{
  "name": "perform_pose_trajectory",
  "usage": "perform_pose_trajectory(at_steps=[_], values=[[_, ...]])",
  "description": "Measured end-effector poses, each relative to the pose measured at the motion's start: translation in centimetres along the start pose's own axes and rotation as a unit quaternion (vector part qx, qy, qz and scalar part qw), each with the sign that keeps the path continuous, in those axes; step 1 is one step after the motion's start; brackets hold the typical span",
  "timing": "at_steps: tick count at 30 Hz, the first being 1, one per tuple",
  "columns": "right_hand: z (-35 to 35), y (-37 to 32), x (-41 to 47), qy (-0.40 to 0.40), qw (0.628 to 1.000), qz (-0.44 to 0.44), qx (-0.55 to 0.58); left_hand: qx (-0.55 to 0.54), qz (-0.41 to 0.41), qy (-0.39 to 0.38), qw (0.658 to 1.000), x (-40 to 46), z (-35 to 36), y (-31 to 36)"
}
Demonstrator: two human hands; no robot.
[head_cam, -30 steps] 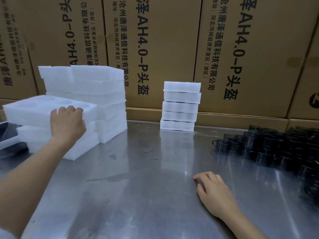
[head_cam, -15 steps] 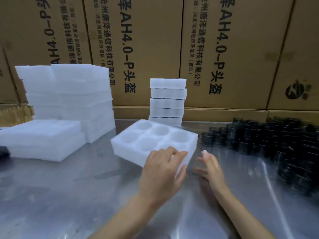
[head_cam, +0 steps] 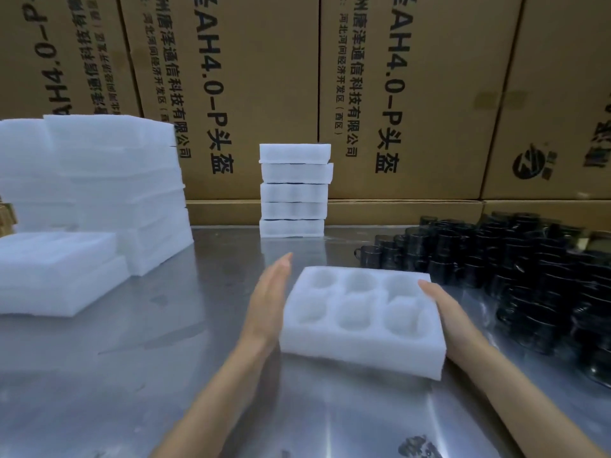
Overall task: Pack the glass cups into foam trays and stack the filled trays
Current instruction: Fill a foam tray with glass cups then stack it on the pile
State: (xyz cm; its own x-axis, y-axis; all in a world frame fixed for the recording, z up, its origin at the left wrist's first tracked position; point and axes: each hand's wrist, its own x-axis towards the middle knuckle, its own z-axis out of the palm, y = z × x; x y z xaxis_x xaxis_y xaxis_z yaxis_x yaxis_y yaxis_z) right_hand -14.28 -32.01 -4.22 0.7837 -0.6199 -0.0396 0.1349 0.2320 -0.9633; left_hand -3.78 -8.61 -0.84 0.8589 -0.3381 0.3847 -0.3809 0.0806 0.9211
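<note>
Hands: both flat with straight fingers, one on each side of the foam tray (head_cam: 360, 342).
Left hand (head_cam: 269, 302): fingers straight and together, palm turned toward the tray's left edge, just beside it near the heel; fingertips angle away, clear of the foam. Can't tell if it actually touches.
Right hand (head_cam: 446, 312): fingers stretched along the tray's right edge, pressed flat against it, no curl.
Tray: white foam, six round pockets in two rows of three, all unfilled, sitting on the metal table (head_cam: 148, 358) right in front.
Glass cups (head_cam: 529, 276): dark, crowded in a big bunch to the right, just past the right hand.
Filled stack (head_cam: 294, 190): five foam trays piled up at the back, against the cardboard boxes (head_cam: 413, 77).
Spare foam (head_cam: 92, 193): tall pile at left, with a lower pile (head_cam: 59, 272) in front of it, well apart from the hands.
</note>
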Motion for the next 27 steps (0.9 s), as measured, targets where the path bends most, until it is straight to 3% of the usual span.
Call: perform_pose_trajectory(at_steps=[1, 3, 6, 10, 13, 18, 23, 25, 27], values=[[-0.3, -0.2, 0.0, -0.015, 1.000, 0.006, -0.016, -0.104, -0.099, -0.010, 0.990, 1.1, -0.4, -0.8], [-0.6, -0.3, 0.1, -0.032, 0.998, 0.008, -0.047, -0.278, -0.231, -0.026, 0.932, 2.2, -0.6, -2.4], [-0.7, -0.4, 0.3, -0.012, 0.999, 0.010, -0.049, -0.381, -0.282, -0.035, 0.880, 2.5, 0.6, -4.1], [-1.6, -0.4, 1.0, -0.001, 0.999, 0.034, 0.004, -0.270, -0.266, -0.126, 0.917, 2.5, 3.0, -4.2], [-2.3, -0.7, 1.3, -0.004, 0.999, 0.046, 0.013, -0.234, -0.253, -0.124, 0.930, 2.2, 3.9, -4.5], [-3.1, -1.3, 1.4, 0.025, 0.999, 0.036, -0.007, -0.214, -0.247, -0.060, 0.943, 0.9, 5.2, -5.0], [-2.5, -1.6, 0.8, 0.036, 0.999, 0.024, 0.028, -0.282, -0.229, -0.117, 0.924, 0.9, 4.9, -3.7], [-2.5, -1.8, 0.6, 0.099, 0.994, -0.032, -0.033, -0.313, -0.242, -0.114, 0.911, 0.9, 4.6, -2.9], [-3.2, -1.8, 0.4, 0.184, 0.957, -0.107, -0.194, -0.334, -0.251, -0.083, 0.905, 0.9, 4.4, -2.7]])
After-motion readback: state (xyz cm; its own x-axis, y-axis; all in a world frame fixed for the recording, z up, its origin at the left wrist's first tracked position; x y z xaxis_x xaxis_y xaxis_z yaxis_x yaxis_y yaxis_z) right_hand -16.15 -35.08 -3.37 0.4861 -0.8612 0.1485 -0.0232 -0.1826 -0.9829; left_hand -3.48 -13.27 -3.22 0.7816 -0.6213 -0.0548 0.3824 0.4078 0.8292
